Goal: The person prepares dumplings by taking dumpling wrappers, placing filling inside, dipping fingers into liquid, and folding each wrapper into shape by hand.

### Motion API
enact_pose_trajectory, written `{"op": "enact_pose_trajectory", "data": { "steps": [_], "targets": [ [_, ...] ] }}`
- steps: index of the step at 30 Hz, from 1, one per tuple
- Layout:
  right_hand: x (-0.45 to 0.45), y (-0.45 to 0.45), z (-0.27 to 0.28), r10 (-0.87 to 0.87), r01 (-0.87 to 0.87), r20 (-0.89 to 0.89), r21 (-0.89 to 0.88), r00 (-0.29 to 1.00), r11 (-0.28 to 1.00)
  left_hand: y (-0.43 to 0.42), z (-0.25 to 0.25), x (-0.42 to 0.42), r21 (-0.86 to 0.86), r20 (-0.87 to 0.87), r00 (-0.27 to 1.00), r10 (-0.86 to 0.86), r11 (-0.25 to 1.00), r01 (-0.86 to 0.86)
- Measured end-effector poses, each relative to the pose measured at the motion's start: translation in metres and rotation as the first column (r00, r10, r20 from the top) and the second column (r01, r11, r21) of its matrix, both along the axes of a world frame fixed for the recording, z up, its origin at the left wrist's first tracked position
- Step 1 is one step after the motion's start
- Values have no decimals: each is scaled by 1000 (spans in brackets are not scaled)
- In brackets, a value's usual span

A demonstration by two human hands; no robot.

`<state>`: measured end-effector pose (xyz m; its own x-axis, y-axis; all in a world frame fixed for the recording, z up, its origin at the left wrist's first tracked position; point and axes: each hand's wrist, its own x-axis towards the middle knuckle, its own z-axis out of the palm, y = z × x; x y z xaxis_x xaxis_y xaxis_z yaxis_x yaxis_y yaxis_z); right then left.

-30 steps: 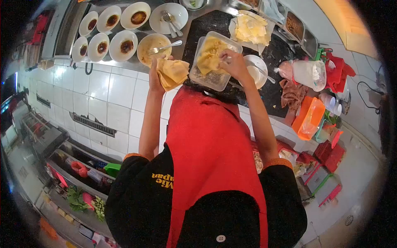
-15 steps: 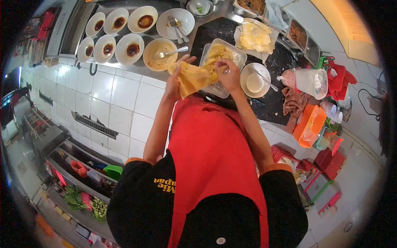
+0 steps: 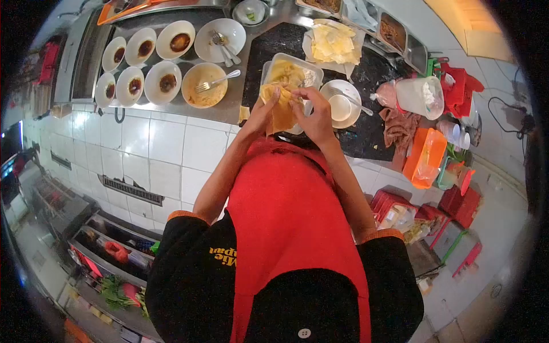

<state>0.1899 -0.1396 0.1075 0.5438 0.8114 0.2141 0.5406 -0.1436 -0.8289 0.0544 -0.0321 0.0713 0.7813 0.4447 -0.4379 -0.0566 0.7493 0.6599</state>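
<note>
Thin yellow dough wrappers (image 3: 282,119) hang between my two hands, in front of a clear plastic container (image 3: 315,60). My left hand (image 3: 263,116) is closed on their left side, with the thumb on top. At their upper right edge, the fingers of my right hand (image 3: 316,116) are pinched together. More folded yellow dough pieces (image 3: 286,73) lie inside the container beside something white and powdery. To the right stands a white bowl (image 3: 354,91) with a small cup (image 3: 341,107) and a spoon in it. Left of the container, a bowl of pale yellowish mixture (image 3: 213,98) holds a fork (image 3: 218,80).
Several bowls with dark sauce (image 3: 167,83) stand at the left. A plate (image 3: 204,35) with cutlery is behind the fork bowl. Stacked flat wrappers (image 3: 333,43) lie on paper at the back. A brown cloth (image 3: 398,127) and orange basket (image 3: 422,163) are at the right.
My hands have come closer together, and the left one has moved right with the wrappers. My right hand has shifted from above the container to the wrappers' edge. The camera view has shifted slightly.
</note>
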Motion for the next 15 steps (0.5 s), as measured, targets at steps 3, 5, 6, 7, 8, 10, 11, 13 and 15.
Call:
{"op": "enact_pose_trajectory", "data": {
  "steps": [3,5,6,7,8,10,11,13,15],
  "targets": [
    [11,-4,0,-21,6,-215,-71,976,997,-1,3,4,42,-45,999,-19,999,21],
    [14,-10,-2,-34,-6,-321,-122,947,993,-2,3,6,55,-51,998,-29,998,32],
    [15,-12,-2,-7,-4,-161,-73,987,997,-2,2,7,12,-31,999,-22,1000,22],
    [15,-13,-3,12,-12,4,-25,1000,1000,-2,2,8,-31,-12,1000,-13,999,12],
    [16,-13,-4,8,-8,4,-25,1000,1000,-1,1,8,-32,-11,1000,-17,999,16],
    [17,-11,-7,20,-32,185,67,982,997,1,0,9,-132,-8,998,-67,989,65],
    [16,-12,-8,18,-31,184,65,983,997,1,-4,10,-134,-9,998,-68,989,66],
    [13,-14,-4,-42,49,-78,98,996,994,0,-11,13,233,-96,985,-141,959,160],
    [17,-22,1,-52,55,-284,2,957,998,-4,-13,13,210,-120,987,-106,969,130]
  ]
}}
